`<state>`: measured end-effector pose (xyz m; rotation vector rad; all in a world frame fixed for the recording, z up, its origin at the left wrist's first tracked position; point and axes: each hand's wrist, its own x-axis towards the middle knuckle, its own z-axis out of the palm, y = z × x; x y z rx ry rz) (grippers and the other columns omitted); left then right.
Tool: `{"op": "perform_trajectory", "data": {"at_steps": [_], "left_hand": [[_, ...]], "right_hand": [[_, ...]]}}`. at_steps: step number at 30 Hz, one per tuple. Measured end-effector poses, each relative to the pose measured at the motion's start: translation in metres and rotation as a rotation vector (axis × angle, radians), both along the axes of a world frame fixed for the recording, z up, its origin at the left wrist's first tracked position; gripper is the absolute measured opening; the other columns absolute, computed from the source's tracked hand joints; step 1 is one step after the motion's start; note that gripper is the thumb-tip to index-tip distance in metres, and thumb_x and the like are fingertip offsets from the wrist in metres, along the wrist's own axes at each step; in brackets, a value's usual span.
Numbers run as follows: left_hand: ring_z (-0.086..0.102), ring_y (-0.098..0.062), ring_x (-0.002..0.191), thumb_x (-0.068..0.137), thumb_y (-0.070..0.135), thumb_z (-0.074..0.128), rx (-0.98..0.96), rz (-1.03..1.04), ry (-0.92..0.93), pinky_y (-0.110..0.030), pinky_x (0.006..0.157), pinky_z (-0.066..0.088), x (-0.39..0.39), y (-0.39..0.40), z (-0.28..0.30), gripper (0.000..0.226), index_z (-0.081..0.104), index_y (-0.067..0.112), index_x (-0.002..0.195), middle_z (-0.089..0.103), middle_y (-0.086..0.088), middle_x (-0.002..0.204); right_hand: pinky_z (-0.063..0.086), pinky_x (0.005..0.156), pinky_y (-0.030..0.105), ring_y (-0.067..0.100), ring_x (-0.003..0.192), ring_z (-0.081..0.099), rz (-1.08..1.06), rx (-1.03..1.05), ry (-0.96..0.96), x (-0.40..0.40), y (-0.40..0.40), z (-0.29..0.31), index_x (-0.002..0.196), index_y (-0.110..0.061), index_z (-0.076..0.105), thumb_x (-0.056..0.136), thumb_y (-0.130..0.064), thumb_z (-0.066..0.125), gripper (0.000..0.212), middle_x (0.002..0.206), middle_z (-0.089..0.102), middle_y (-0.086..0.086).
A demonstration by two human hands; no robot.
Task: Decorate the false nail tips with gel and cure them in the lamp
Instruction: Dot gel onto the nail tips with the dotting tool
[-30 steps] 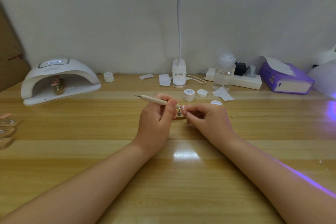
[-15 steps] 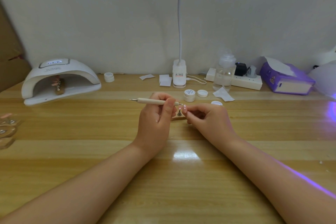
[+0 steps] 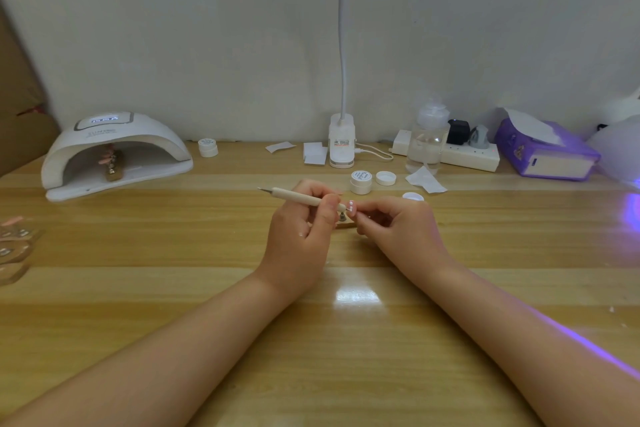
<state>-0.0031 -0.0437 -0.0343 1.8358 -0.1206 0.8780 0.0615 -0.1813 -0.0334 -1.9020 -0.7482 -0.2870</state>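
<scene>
2 hands meet at the middle of the wooden table [image 3: 207,288]. The left hand [image 3: 301,239] has its fingers curled round 1 cream dotting pen [image 3: 298,197], which lies nearly level with its metal point aimed left toward the curing lamp [image 3: 114,152]. The right hand [image 3: 401,232] pinches 1 false nail tip [image 3: 351,207] on its little stand [image 3: 343,217], right between the 2 hands, with the pen's near end touching or almost touching it. Inside the lamp sits 1 more stand with pink tips [image 3: 110,163]. I count 2 closed gel pots: 1 [image 3: 361,181] just behind the hands, 1 [image 3: 208,147] beside the lamp. 2 loose white lids: 1 [image 3: 385,178] by the near pot, 1 [image 3: 412,197] just behind the right hand. At the back, 1 clear bottle [image 3: 427,139], 1 purple tissue box [image 3: 547,152].
</scene>
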Motion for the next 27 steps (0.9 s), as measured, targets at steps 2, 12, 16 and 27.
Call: {"op": "perform_trajectory", "data": {"at_steps": [2, 12, 16, 27], "left_hand": [[0.062, -0.021, 0.067, 0.09, 0.026, 0.049, 0.001, -0.002, 0.003, -0.051, 0.065, 0.052, -0.0007, 0.0, 0.0002, 0.014, 0.054, 0.033, 0.079, 0.063, 0.0, 0.072], [0.061, -0.027, 0.067, 0.091, 0.027, 0.049, -0.001, -0.003, 0.015, -0.054, 0.064, 0.05, -0.0007, -0.001, 0.0007, 0.014, 0.055, 0.032, 0.079, 0.062, -0.002, 0.071], [0.062, -0.024, 0.067, 0.091, 0.028, 0.049, 0.008, 0.001, 0.017, -0.052, 0.065, 0.051, -0.0002, 0.0, 0.0003, 0.015, 0.055, 0.033, 0.078, 0.062, -0.002, 0.072], [0.061, -0.025, 0.065, 0.09, 0.028, 0.049, 0.012, 0.003, 0.02, -0.05, 0.063, 0.05, -0.0002, -0.0006, 0.0005, 0.016, 0.055, 0.035, 0.077, 0.062, -0.003, 0.071]], "right_hand": [[0.051, 0.067, 0.028, 0.013, 0.064, 0.063, -0.002, -0.002, -0.009, 0.0003, 0.0004, -0.0003, 0.086, -0.016, 0.076, 0.082, -0.018, 0.071, 0.006, 0.062, 0.065, -0.013], [0.051, 0.067, 0.029, 0.013, 0.063, 0.063, 0.002, -0.007, -0.017, 0.0006, 0.0002, -0.0011, 0.086, -0.016, 0.076, 0.082, -0.017, 0.071, 0.006, 0.064, 0.067, -0.009], [0.052, 0.067, 0.03, 0.014, 0.063, 0.063, 0.004, -0.005, -0.026, 0.0002, 0.0002, -0.0004, 0.086, -0.016, 0.076, 0.082, -0.017, 0.071, 0.006, 0.064, 0.067, -0.008], [0.052, 0.068, 0.03, 0.014, 0.065, 0.064, 0.002, -0.002, -0.018, 0.0009, 0.0007, -0.0009, 0.086, -0.015, 0.076, 0.082, -0.015, 0.071, 0.007, 0.064, 0.066, -0.01]]}}
